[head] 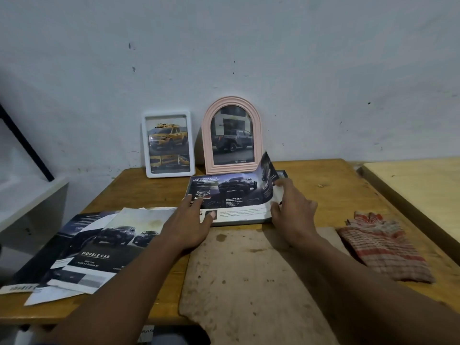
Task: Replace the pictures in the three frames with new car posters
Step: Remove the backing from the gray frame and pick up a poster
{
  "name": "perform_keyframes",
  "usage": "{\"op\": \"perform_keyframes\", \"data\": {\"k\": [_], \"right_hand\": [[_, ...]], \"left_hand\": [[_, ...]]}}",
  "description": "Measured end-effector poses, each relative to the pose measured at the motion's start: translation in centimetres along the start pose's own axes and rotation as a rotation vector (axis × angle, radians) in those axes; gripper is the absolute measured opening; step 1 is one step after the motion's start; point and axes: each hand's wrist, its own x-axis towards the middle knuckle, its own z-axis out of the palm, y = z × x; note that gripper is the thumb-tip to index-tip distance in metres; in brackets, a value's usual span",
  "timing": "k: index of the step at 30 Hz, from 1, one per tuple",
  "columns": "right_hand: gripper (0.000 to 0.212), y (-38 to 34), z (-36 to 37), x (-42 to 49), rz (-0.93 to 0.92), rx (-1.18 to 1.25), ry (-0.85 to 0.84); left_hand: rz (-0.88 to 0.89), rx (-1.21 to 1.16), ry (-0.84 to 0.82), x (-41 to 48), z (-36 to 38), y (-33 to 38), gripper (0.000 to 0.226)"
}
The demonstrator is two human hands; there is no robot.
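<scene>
left hand [191,220] rests flat on the car poster [231,195], right hand [293,210] fingers [283,183] pinching its raised edge

Rear blocked: white frame [168,144], pink frame [231,135]; loose posters [99,247] left, cloth [383,245] right; open tabletop [323,175] back right.

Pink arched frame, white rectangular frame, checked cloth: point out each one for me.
Pink arched frame [206,135]: head view, left side of its moulding.
White rectangular frame [145,145]: head view, its left border.
Red-and-white checked cloth [383,247]: head view, middle of the crumpled fabric.
</scene>
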Motion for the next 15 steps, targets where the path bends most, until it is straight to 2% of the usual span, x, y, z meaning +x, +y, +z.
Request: {"op": "perform_keyframes", "data": {"k": [3,8,11,15], "right_hand": [[0.037,-0.5,-0.6,1.2,-0.034,0.238,0.074],[0.029,0.8,-5.3,5.2,0.089,0.461,0.258],[0.028,4.2,-9.6,7.4,0.231,0.446,0.347],[0.029,10.4,-14.5,8.0,0.4,0.308,0.497]], "left_hand": [[0.011,0.03,-0.017,0.2,-0.5,-1.2,0.067],[0.057,0.048,0.046,1.1,-1.5,-0.2,0.062],[0.142,0.03,0.083,2.5,-1.6,3.0,0.065],[0.277,-0.046,0.027,3.5,-0.3,10.7,0.068]]}}
